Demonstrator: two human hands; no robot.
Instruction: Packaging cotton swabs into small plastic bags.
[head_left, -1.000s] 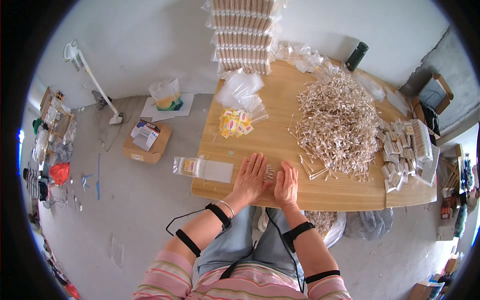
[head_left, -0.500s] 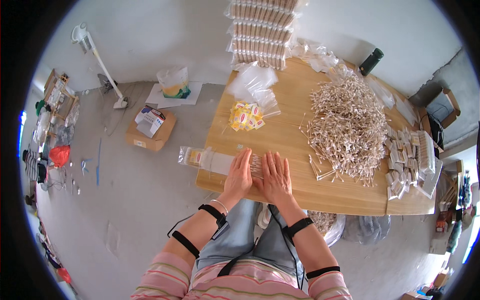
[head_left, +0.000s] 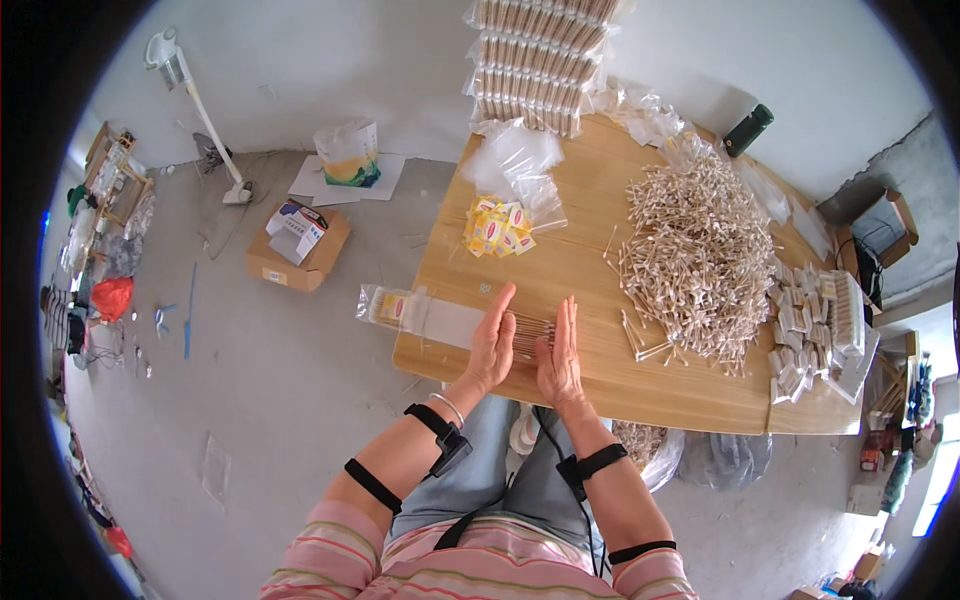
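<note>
A layer of cotton swabs [head_left: 529,337] lies near the table's front edge, between my two hands. My left hand [head_left: 491,345] stands on edge at their left ends, fingers stretched out and together. At their right ends my right hand [head_left: 562,362] is upright too, its fingers straight and its palm turned toward the swabs. Neither hand grips anything. Left of my left hand is a flat white strip [head_left: 452,322], leading to a clear plastic bag [head_left: 372,303] with a yellow and white card [head_left: 392,307] in it. The bag reaches past the table's left edge.
A large heap of loose swabs [head_left: 695,260] covers the table's right half, with packed swabs [head_left: 800,330] beyond it. Yellow cards [head_left: 497,228] and clear bags [head_left: 515,165] lie farther back, before stacked swab packs [head_left: 535,75]. A dark green bottle [head_left: 748,130] stands by the wall.
My hands have gone from lying flat over the swabs to standing on edge at either end. They are farther apart, and more of the swabs shows between them.
</note>
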